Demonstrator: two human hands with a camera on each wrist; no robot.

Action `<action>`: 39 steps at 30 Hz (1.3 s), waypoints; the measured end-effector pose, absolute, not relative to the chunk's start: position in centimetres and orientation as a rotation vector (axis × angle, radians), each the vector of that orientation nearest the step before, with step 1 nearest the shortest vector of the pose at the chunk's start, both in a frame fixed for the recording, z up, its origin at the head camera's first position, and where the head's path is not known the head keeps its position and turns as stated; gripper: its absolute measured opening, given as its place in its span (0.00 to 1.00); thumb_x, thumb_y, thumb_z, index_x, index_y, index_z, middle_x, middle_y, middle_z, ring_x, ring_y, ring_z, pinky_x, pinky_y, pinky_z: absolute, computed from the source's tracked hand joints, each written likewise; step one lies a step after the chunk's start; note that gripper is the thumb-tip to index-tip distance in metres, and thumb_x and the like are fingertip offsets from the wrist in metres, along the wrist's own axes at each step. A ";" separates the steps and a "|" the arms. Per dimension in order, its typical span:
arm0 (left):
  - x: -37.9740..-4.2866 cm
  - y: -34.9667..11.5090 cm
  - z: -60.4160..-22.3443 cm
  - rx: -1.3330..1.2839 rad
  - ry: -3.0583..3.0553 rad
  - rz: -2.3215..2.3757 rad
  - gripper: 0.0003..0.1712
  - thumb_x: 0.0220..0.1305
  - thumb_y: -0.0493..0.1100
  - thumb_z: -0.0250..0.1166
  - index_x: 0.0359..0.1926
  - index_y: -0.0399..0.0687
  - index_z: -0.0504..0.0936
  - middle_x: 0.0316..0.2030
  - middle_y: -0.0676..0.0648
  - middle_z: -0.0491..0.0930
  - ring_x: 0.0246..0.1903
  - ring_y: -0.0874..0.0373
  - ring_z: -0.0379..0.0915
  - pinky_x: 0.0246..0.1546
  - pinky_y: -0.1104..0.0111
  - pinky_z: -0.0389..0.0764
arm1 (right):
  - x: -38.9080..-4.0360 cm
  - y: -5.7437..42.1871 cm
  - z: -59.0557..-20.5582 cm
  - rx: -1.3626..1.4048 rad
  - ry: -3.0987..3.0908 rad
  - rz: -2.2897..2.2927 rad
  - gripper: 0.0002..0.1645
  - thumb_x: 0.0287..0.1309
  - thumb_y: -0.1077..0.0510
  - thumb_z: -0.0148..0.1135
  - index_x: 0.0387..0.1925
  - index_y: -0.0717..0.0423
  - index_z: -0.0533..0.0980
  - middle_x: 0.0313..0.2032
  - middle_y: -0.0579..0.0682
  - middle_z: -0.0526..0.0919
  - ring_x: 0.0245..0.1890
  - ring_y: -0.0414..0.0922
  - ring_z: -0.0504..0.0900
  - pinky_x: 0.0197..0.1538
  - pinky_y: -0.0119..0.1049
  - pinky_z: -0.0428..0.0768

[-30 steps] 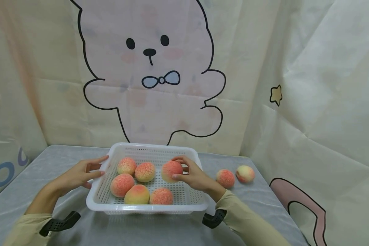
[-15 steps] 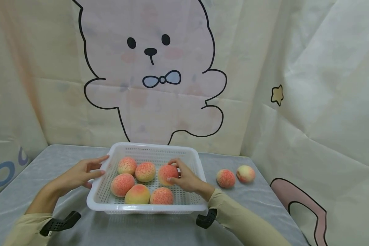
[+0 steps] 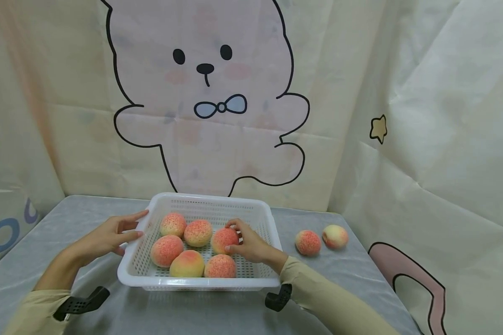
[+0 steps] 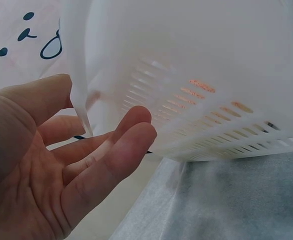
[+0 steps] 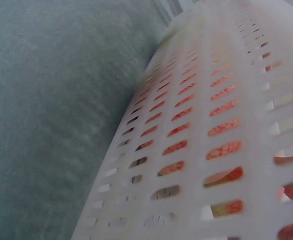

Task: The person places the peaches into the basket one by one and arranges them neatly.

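A white slotted plastic basket (image 3: 201, 282) stands on the table with several red-and-yellow peaches inside. My right hand (image 3: 253, 245) reaches over its right side and holds a speckled red peach (image 3: 223, 239) between thumb and fingers, low in the basket. Right in front of that peach lies another peach (image 3: 220, 266), and a peach (image 3: 198, 233) sits just left of it. My left hand (image 3: 106, 238) touches the basket's left rim with its fingertips, fingers loosely extended; the left wrist view shows them beside the basket wall (image 4: 186, 45). In the right wrist view, the basket's slotted side hides the right hand.
Two more peaches, a red peach (image 3: 308, 243) and a paler peach (image 3: 335, 237), lie on the grey cloth-covered table (image 3: 193, 316) right of the basket. A curtain (image 3: 318, 60) with a cartoon bear hangs behind the table, and another curtain is along the right.
My right hand has moved left and slightly down inside the basket, carrying its peach closer to the others. The left hand has stayed at the rim.
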State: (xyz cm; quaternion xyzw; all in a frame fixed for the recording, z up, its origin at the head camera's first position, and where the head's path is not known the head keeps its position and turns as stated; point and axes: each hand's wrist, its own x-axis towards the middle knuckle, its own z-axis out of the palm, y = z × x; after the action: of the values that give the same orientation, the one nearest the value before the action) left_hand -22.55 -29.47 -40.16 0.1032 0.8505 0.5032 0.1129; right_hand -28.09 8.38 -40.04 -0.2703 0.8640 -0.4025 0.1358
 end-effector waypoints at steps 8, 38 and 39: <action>-22.5 -29.5 -40.3 0.307 2.495 1.484 0.48 0.72 0.51 0.61 0.81 0.45 0.44 0.74 0.25 0.56 0.51 0.48 0.82 0.39 0.54 0.88 | -28.2 8.4 -40.1 -0.738 2.380 -1.221 0.28 0.66 0.65 0.64 0.64 0.55 0.66 0.68 0.63 0.68 0.68 0.64 0.72 0.69 0.58 0.73; -22.4 -29.5 -40.3 0.304 2.495 1.483 0.48 0.72 0.52 0.61 0.81 0.46 0.44 0.74 0.25 0.55 0.51 0.48 0.82 0.39 0.54 0.89 | -28.0 8.5 -40.3 -0.713 2.451 -1.051 0.38 0.68 0.54 0.63 0.73 0.56 0.60 0.64 0.61 0.72 0.56 0.53 0.77 0.49 0.44 0.82; -22.5 -29.5 -40.3 0.308 2.491 1.485 0.48 0.72 0.52 0.61 0.81 0.45 0.44 0.74 0.25 0.55 0.51 0.48 0.82 0.39 0.54 0.88 | -28.0 8.5 -40.3 -0.716 2.456 -1.051 0.38 0.68 0.54 0.63 0.73 0.57 0.60 0.63 0.60 0.72 0.54 0.52 0.78 0.48 0.42 0.82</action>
State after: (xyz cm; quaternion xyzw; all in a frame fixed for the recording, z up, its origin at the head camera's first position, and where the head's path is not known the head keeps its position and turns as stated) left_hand -22.46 -29.53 -40.27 0.1049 0.8488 0.5059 0.1122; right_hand -28.03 8.47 -40.29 -0.2545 0.8723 -0.3733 0.1870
